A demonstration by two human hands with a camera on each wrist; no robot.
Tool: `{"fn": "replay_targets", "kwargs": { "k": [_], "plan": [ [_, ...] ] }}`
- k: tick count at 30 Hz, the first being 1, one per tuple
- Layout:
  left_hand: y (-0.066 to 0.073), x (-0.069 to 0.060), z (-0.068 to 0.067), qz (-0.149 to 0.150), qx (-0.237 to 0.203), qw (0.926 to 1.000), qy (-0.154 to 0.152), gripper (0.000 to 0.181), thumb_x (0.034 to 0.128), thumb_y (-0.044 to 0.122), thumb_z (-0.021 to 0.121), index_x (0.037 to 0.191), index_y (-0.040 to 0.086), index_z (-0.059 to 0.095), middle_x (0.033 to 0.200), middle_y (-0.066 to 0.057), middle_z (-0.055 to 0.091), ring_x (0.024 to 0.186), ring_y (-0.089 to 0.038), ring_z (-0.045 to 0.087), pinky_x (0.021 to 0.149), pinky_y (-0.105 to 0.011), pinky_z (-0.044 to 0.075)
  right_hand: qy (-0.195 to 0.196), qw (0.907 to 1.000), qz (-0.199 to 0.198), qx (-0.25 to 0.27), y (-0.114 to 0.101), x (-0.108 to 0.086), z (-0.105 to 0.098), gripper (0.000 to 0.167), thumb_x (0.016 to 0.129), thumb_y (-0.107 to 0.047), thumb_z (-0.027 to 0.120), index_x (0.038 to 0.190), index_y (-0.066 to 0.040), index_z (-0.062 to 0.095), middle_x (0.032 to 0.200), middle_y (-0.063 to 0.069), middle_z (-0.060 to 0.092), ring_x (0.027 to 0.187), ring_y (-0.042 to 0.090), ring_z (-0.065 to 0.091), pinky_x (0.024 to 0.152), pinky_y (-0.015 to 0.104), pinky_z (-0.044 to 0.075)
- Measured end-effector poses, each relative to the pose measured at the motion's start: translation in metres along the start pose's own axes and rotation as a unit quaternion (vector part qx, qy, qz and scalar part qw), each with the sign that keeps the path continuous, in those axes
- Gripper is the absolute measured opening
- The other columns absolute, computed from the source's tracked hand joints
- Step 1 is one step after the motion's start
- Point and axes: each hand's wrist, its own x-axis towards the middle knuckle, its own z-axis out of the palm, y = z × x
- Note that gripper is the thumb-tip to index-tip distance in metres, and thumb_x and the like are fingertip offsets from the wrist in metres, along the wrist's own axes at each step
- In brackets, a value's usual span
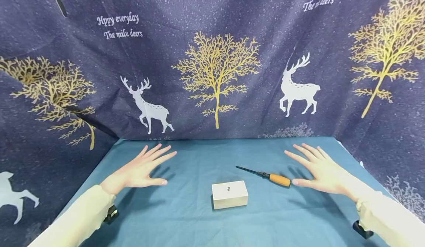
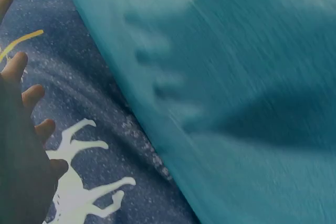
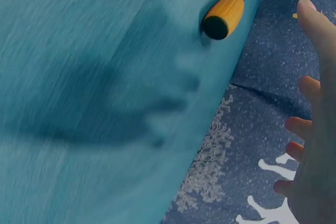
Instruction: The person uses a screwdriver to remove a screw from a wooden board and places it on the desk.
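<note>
My left hand [image 1: 139,170] hovers above the left side of the table, fingers spread and nothing in it. On the other side my right hand [image 1: 320,173] is likewise spread and holds nothing. Its thumb appears close to the orange handle of a screwdriver [image 1: 279,179], whose dark shaft points to the far left. A small white box [image 1: 230,195] with a little metal screw or knob on top sits at the middle front. In the right wrist view the screwdriver [image 3: 224,17] lies on the cloth, apart from the hand [image 3: 317,114]. The left wrist view shows only the fingers [image 2: 34,97] over cloth.
A blue cloth [image 1: 196,158] covers the table. Behind it and at both sides hangs a dark blue curtain [image 1: 239,118] printed with deer and golden trees. Dark devices [image 1: 111,214] are strapped at both wrists.
</note>
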Motion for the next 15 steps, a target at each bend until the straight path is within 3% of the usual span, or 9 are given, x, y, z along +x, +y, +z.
{"fn": "replay_targets", "kwargs": {
  "k": [6,15],
  "plan": [
    [0.01,0.01,0.006,0.017,-0.005,0.9997,0.014,0.09,0.0814,0.056,0.073,0.156,0.032,0.029,0.164,-0.004,0.028,0.151,-0.038,0.022,0.114,-0.073,0.017,0.005,0.9999,-0.009,0.005,-0.005,0.009,0.005,0.081,0.086,-0.06,0.066,0.155,-0.038,0.029,0.16,0.011,0.031,0.146,0.039,0.027,0.113,0.067,0.022],
    [0.025,0.023,0.019,0.036,-0.04,0.9983,0.022,0.087,0.0834,0.054,0.073,0.156,0.03,0.03,0.162,-0.003,0.032,0.151,-0.035,0.025,0.116,-0.07,0.018,0.01,0.9996,-0.027,-0.003,-0.011,0.019,0.013,0.08,0.087,-0.058,0.067,0.154,-0.035,0.032,0.158,0.011,0.035,0.143,0.038,0.031,0.11,0.064,0.027]
  ]
}}
